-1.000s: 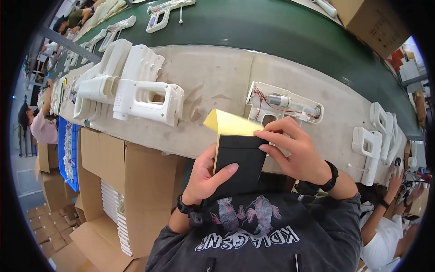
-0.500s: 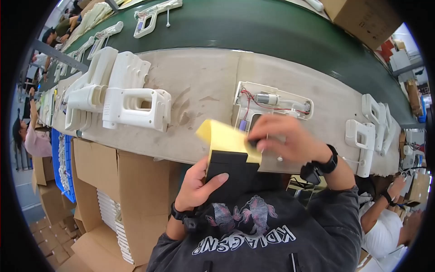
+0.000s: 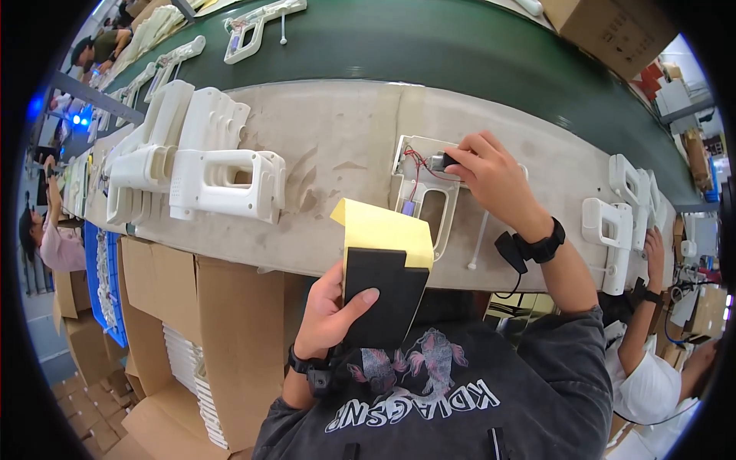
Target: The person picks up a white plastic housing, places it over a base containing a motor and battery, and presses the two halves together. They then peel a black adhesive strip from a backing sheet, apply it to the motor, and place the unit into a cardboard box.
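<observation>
Black pad sheet (image 3: 383,295) | left hand (image 3: 330,314) grips | fingertips hidden

Brown cardboard boxes (image 3: 230,322) stand open below the bench's near edge — another brown box (image 3: 613,34) sits beyond the green belt, upper right.

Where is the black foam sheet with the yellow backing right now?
In the head view it is low and central, held in the left hand: the foam sheet sits before the bench edge, just below the open white shell the right hand touches.
</observation>
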